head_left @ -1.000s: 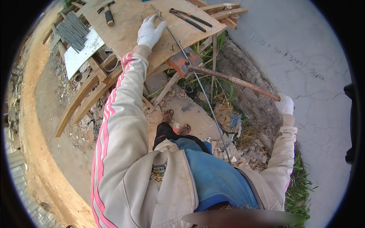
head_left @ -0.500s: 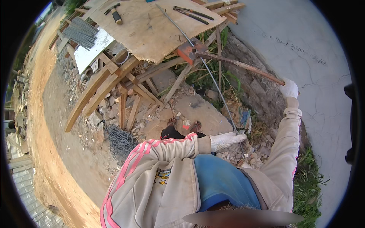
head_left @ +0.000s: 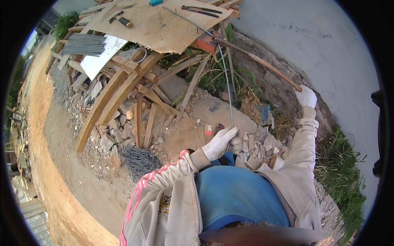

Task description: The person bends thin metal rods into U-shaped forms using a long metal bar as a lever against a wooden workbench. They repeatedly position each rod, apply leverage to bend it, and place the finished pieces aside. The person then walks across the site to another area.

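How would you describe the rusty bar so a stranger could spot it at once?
Start at the plywood board at the top, then find the orange-red block by its near edge. From there, the rusty bar slants down rightward to the right hand. It is brown and thicker, unlike the thin grey rod running to the left hand.

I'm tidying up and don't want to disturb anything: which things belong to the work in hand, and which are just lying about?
In use: thin metal rod, held in left hand; rusty bar, held in right hand; orange block where rod and bar meet; board under the rod's far end.

Apparently just lying about: hammer; pincers; bundle of grey rods; heap of grey wire.
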Motion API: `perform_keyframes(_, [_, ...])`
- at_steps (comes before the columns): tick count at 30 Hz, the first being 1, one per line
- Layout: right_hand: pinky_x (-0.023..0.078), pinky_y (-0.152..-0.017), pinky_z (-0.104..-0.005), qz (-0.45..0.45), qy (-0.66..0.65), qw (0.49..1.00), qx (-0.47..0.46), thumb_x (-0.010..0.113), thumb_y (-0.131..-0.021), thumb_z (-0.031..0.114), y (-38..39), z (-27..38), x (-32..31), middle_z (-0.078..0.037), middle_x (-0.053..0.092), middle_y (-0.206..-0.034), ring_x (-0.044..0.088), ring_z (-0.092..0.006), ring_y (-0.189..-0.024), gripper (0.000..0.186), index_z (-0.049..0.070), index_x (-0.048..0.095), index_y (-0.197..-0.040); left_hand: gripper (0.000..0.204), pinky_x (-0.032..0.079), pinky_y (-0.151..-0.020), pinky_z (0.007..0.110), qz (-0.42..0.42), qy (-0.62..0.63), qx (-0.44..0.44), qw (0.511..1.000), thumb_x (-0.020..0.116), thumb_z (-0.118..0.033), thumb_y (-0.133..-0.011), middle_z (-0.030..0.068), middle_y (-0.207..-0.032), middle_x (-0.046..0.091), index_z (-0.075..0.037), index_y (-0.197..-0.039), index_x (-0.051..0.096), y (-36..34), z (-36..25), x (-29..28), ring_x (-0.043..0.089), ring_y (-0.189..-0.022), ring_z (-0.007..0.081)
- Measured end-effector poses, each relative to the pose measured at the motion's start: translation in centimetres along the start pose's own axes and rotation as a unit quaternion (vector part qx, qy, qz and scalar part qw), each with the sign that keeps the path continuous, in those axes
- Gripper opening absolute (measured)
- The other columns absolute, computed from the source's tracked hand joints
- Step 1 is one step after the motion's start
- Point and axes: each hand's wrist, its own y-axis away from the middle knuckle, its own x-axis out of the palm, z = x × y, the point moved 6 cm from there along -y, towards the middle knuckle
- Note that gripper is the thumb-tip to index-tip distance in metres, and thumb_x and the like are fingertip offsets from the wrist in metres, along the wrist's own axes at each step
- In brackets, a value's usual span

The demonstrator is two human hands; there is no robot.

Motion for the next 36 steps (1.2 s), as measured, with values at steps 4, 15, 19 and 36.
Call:
perform_keyframes(4, [0.054,-0.073,-0.0514,-0.034,-0.054,0.998,0.024,0.064,-0.092,0.06,13.6,4.3,-1.3,-0.016,0.074,-0.087,0.071,-0.0395,-0.086,0.045,0.015,0.071,-0.094,0.016,0.028,-0.048,0.025,-0.109,-0.064,0.044,0.991,0.055,-0.029,-0.108,-0.0052,-0.07,0.043,-0.013,-0.108,0.057,9.1,-6.1,-6.7,0.036,-0.051,0.0077])
perform_keyframes(15, [0.049,-0.075,-0.0513,0.219,-0.355,0.909,0.003,0.055,-0.101,0.056,22.7,5.2,-1.2,-0.024,0.069,-0.088,0.068,-0.0444,-0.089,0.054,0.002,0.063,-0.098,0.034,0.055,-0.083,0.05,-0.315,-0.661,0.266,0.627,0.057,-0.033,-0.099,0.0266,-0.096,0.072,-0.006,-0.115,0.071,15.6,-16.1,-8.0,0.07,-0.095,0.0449])
perform_keyframes(19, [0.051,-0.085,-0.0482,0.106,-0.286,0.951,-0.048,0.056,-0.1,0.057,22.6,4.6,0.6,-0.027,0.071,-0.104,0.068,-0.0436,-0.102,0.06,0.0,0.068,-0.112,0.031,0.055,-0.076,0.053,-0.348,-0.672,0.286,0.588,0.057,-0.034,-0.1,0.0246,-0.086,0.072,-0.01,-0.112,0.07,15.9,-15.1,-7.0,0.07,-0.085,0.0459])
perform_keyframes(36, [0.051,-0.083,-0.0529,0.057,-0.266,0.962,-0.024,0.052,-0.099,0.062,22.6,4.9,0.7,-0.022,0.071,-0.099,0.067,-0.0431,-0.099,0.06,0.005,0.072,-0.104,0.033,0.057,-0.072,0.05,-0.348,-0.756,0.294,0.47,0.063,-0.038,-0.099,0.0224,-0.084,0.073,-0.009,-0.11,0.073,16.2,-15.8,-7.3,0.072,-0.08,0.042])
